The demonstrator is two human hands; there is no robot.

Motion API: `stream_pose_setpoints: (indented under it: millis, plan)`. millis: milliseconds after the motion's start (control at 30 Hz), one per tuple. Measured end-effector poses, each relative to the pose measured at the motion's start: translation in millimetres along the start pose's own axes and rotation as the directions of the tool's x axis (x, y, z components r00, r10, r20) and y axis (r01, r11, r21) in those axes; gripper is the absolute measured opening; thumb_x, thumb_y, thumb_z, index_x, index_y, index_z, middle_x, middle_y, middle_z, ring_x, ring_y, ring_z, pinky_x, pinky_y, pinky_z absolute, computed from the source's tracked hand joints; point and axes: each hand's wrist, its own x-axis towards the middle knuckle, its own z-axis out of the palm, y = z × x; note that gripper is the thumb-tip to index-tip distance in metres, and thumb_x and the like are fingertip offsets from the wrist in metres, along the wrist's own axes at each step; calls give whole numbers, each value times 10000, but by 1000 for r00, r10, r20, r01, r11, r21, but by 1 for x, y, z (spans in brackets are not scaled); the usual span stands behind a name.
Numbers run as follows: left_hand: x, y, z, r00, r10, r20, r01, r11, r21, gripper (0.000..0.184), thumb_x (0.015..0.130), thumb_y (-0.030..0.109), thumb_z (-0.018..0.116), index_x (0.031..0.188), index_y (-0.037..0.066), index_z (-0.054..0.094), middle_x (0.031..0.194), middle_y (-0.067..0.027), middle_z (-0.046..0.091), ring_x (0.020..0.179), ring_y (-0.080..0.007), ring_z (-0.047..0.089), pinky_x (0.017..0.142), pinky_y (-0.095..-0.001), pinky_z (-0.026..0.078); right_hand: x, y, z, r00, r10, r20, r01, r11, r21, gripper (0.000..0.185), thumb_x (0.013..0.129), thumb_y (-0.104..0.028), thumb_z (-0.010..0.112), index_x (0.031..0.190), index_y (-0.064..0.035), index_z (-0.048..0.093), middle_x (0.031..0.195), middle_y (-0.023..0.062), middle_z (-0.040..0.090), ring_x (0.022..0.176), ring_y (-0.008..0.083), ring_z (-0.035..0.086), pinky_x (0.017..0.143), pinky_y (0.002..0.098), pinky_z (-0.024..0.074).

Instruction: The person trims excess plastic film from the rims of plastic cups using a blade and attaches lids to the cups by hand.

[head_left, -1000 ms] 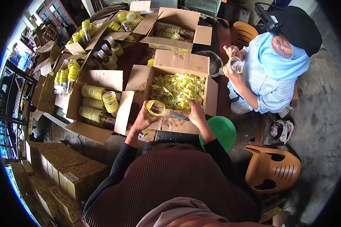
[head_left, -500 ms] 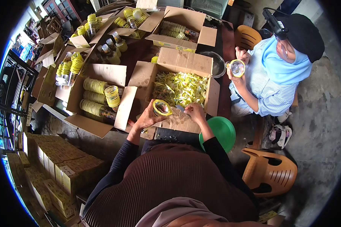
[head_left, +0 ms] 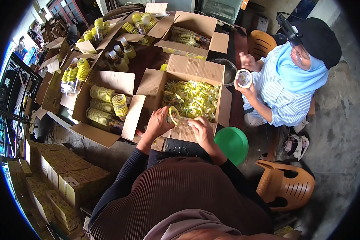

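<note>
My left hand (head_left: 159, 122) is closed on a clear plastic cup with a yellow rim (head_left: 173, 111), now turned on its side. My right hand (head_left: 203, 130) has its fingers pinched close to the cup's clear body. Whatever sits in that pinch is too small to make out. Just beyond both hands stands an open cardboard box (head_left: 195, 64), full of yellow and clear plastic scraps (head_left: 192, 96).
At left, an open carton (head_left: 102, 76) holds stacked yellow-rimmed cups (head_left: 101, 94). More cup cartons (head_left: 194, 20) stand behind. A green plastic lid or basin (head_left: 233, 146) is by my right forearm. Across the corner, a person (head_left: 286, 76) holds another cup (head_left: 244, 79). An orange chair (head_left: 286, 186) stands at right.
The cup has tipped from facing up to lying sideways. My right hand has come closer to it and slightly lower. The other person's cup no longer shows its yellow rim.
</note>
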Motion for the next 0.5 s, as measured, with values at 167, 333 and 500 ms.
stream_pose_setpoints:
  millis: [167, 333, 500]
  plan:
    - [7, -1, 7, 992, 84, -93, -86, 996, -11, 703, 616, 238, 778, 1196, -31, 487, 942, -220, 633, 903, -374, 627, 799, -426, 505, -1, 0, -1, 986, -158, 50, 164, 976, -141, 177, 755, -43, 710, 929, -50, 676, 835, 65, 554, 784, 238, 584, 680, 359, 502]
    - [13, 7, 0, 1000, 24, -7, -24, 998, -65, 763, 623, 267, 776, 1251, -40, 471, 960, -239, 636, 895, -387, 632, 788, -434, 512, 1, 4, 5, 982, -186, 43, 191, 963, -190, 167, 754, -50, 713, 913, -44, 662, 828, 70, 540, 788, 241, 580, 655, 359, 503]
    - [13, 7, 7, 996, 56, 65, -54, 998, -28, 784, 643, 326, 764, 1275, -26, 461, 1036, -228, 647, 960, -362, 634, 832, -421, 505, -2, 8, 11, 974, -205, 100, 223, 944, -242, 135, 763, -50, 662, 891, -37, 623, 850, 80, 516, 797, 249, 577, 659, 364, 502]
